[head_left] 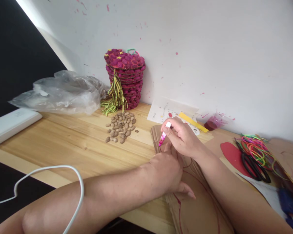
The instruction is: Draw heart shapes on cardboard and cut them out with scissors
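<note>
Item 1, right hand [183, 138]: I see its grip clamped on a pink pen [163, 135]. The pen's white end points up and its tip is down on the far edge of the card [200, 208].

Item 2, left hand [167, 172]: it lies palm down on the card, just near of the right hand. The grip is apart, the fingers are spread flat and the thumb points right. It holds nothing.

Item 3, card: brown and corrugated, it lies on the right part of the bench [70, 139] and runs from the hands to the near edge. Curved red lines are drawn on it.

Item 4, surroundings:
- A loose pile of brown seeds [120, 126] lies on the bench left of the pen, apart from the card.
- Far of the seeds, a purple woven stack [127, 78] stands against the wall [210, 48], with yellow-green cords [114, 97] hanging down its front.
- A clear bag [61, 92] lies crumpled left of the stack.
- A white box [9, 125] sits at the far left edge.
- A white cable [51, 166] loops over the near left, crossing the left forearm.
- A paper [166, 109] and a yellow strip [192, 122] lie far of the right hand.
- On the right lie a red shape [230, 154] and a heap of coloured bands [256, 149].
</note>
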Motion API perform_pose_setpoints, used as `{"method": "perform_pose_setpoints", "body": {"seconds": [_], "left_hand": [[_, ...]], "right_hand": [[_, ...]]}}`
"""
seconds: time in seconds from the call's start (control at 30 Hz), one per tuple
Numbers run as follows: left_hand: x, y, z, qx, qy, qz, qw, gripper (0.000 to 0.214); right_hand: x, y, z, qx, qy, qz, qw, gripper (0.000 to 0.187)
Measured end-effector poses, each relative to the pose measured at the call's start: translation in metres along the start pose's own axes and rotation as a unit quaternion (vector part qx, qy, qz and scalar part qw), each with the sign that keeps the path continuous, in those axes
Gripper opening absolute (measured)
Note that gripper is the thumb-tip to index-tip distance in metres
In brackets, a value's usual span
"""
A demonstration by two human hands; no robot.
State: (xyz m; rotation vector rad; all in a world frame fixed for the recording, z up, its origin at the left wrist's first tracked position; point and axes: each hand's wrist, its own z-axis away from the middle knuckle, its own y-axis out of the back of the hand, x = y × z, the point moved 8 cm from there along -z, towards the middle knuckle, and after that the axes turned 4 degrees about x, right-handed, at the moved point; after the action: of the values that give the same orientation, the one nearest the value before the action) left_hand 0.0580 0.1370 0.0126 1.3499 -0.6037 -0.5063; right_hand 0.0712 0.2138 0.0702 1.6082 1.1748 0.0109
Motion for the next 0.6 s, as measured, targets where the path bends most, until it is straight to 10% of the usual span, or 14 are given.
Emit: {"method": "perform_pose_setpoints", "body": {"seconds": [0.6], "left_hand": [[-0.001, 0.006, 0.002, 0.029, 0.001, -0.003, 1.0, 0.115]], "right_hand": [[0.016, 0.002, 0.0, 0.039, -0.019, -0.013, 0.999, 0.028]]}}
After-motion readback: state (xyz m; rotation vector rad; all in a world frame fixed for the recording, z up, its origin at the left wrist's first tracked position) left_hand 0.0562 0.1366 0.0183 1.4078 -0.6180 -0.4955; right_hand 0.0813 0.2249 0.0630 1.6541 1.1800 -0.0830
